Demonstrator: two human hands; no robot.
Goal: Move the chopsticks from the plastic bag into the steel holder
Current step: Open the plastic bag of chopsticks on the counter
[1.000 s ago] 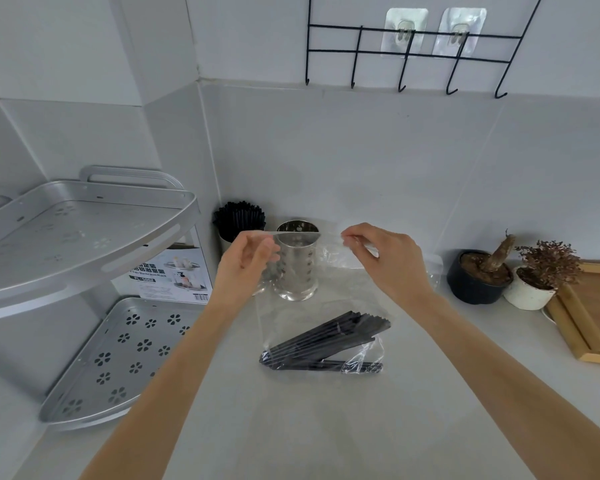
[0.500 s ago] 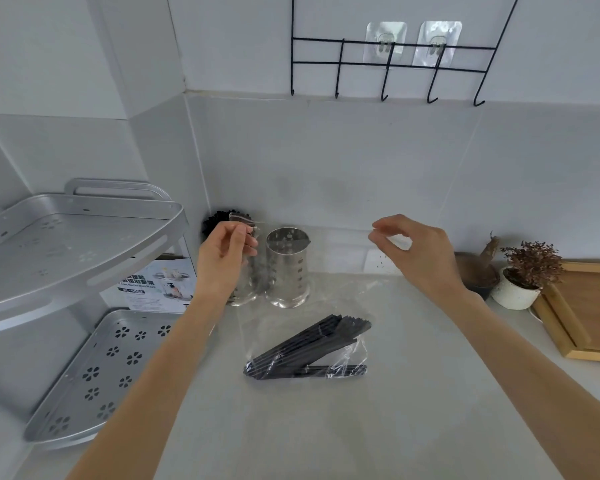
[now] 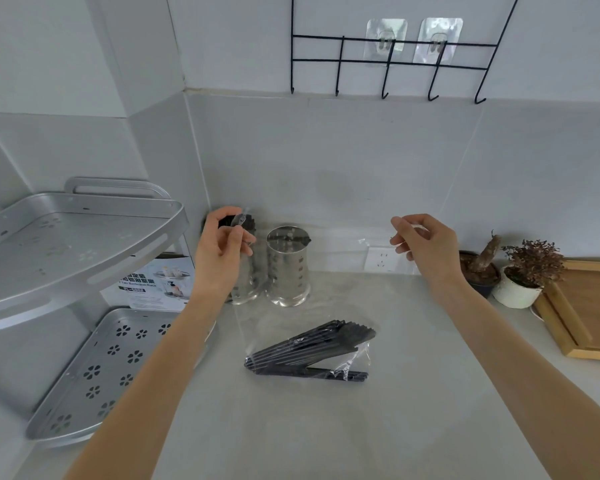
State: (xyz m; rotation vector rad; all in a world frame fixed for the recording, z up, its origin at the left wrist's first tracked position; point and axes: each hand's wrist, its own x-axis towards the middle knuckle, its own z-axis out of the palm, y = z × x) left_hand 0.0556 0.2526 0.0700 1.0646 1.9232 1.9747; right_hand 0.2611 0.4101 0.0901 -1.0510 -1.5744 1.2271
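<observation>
A clear plastic bag [image 3: 326, 306] hangs between my hands above the counter, its mouth stretched wide. My left hand [image 3: 224, 251] pinches the bag's top left corner. My right hand [image 3: 423, 245] pinches the top right edge. A bundle of black chopsticks [image 3: 309, 351] lies slanted in the bottom of the bag, resting on the counter. The perforated steel holder [image 3: 286, 266] stands upright behind the bag, between my hands and closer to the left one.
A two-tier metal corner rack [image 3: 80, 244] stands at the left with a printed box [image 3: 153, 282] behind it. A black cup [image 3: 229, 220] sits behind my left hand. Two potted plants [image 3: 520, 271] and a wooden tray [image 3: 586, 306] stand at the right. Wire hooks [image 3: 388, 64] hang on the wall.
My hands have moved apart, pulling the bag's top edge wide. The right hand went right, the left hand slightly left and up. The chopsticks stay in the bag.
</observation>
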